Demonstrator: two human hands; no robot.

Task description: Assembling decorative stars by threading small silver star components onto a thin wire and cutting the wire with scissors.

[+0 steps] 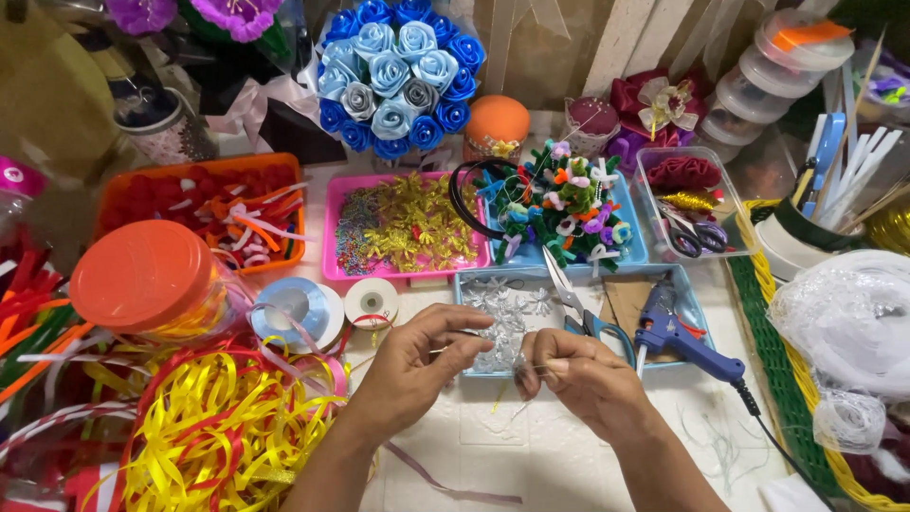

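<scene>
Together, left hand (417, 356) and right hand (569, 374) pinch a thin wire (493, 365); scissors (578, 303) lie near

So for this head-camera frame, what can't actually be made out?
- The small clear piece pinched between the left hand and right hand: too small, and the fingertips cover it.
- The thin wire or thread between the hands: too fine to trace.
- The glue gun cord: cut off by the bottom edge.
- The orange-lidded jar: the lid hides its contents.
- The yellow ribbon pile: cropped at the bottom edge.
</scene>
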